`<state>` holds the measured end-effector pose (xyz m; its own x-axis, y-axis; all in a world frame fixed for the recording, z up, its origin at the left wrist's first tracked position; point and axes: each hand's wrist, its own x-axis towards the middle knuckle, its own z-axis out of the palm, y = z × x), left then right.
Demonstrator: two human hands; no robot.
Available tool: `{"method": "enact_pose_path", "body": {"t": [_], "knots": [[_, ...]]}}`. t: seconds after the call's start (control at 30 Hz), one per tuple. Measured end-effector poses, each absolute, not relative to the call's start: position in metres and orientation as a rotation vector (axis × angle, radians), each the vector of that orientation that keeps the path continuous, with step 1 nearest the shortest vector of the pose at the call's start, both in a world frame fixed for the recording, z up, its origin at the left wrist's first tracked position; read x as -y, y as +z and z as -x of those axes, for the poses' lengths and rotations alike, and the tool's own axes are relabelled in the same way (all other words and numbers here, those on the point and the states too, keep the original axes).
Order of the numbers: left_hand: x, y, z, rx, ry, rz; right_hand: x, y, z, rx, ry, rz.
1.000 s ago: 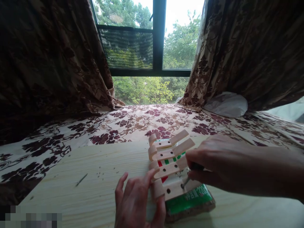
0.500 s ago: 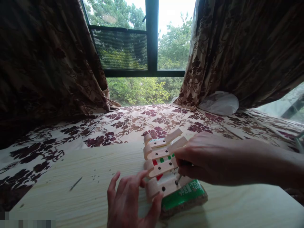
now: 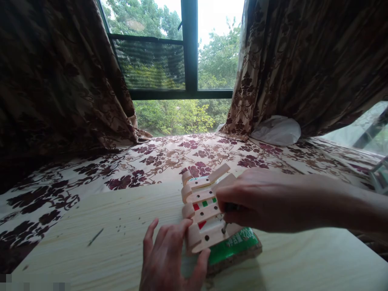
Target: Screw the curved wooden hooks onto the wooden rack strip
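Note:
Several pale curved wooden pieces (image 3: 202, 213), each with dark round holes or screws, lie in a row across a block with a green printed wrapper (image 3: 233, 247). My left hand (image 3: 174, 252) has its fingers spread, with fingertips against the left end of the nearest wooden piece. Above the right side of the row, my right hand (image 3: 242, 198) is closed round a dark-handled tool (image 3: 232, 207). The tool's thin metal shaft points down at the right hole of the nearest piece. Most of the handle is hidden in my fingers.
A light wood-grain board (image 3: 121, 234) lies under the work, with a thin dark stick (image 3: 95, 237) and small dark specks at its left. Behind it spreads a floral cloth (image 3: 169, 153). A white plastic bag (image 3: 277, 130) rests by the right curtain (image 3: 273, 68), near the window.
The view has shifted slightly. My left hand has moved a little right along the nearest wooden piece. My right hand keeps its grip on the tool at the same hole.

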<state>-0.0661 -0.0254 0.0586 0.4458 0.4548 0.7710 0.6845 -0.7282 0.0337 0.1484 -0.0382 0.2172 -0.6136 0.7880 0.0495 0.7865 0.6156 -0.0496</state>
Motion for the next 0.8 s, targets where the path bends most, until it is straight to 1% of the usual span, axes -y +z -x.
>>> {"method": "enact_pose_path", "body": {"t": [0.17,0.3,0.4,0.53,0.67,0.73,0.8], "knots": [[0.025,0.057,0.065,0.966,-1.178,2.414,0.036,0.212,-0.15,2.725,-0.078,1.437],[0.025,0.056,0.064,0.98,-1.201,2.431,0.037,0.217,-0.156,2.826,0.062,1.32],[0.025,0.056,0.063,0.975,-1.212,2.434,0.035,0.218,-0.158,2.867,0.136,1.359],[0.025,0.056,0.063,0.975,-1.203,2.44,0.031,0.215,-0.157,2.821,0.127,1.408],[0.024,0.056,0.064,0.967,-1.189,2.435,0.031,0.212,-0.16,2.76,0.005,1.556],[0.025,0.056,0.063,0.976,-1.184,2.432,0.034,0.214,-0.163,2.763,-0.002,1.53],[0.025,0.056,0.063,0.981,-1.187,2.429,0.038,0.218,-0.164,2.768,0.063,1.435]]}}
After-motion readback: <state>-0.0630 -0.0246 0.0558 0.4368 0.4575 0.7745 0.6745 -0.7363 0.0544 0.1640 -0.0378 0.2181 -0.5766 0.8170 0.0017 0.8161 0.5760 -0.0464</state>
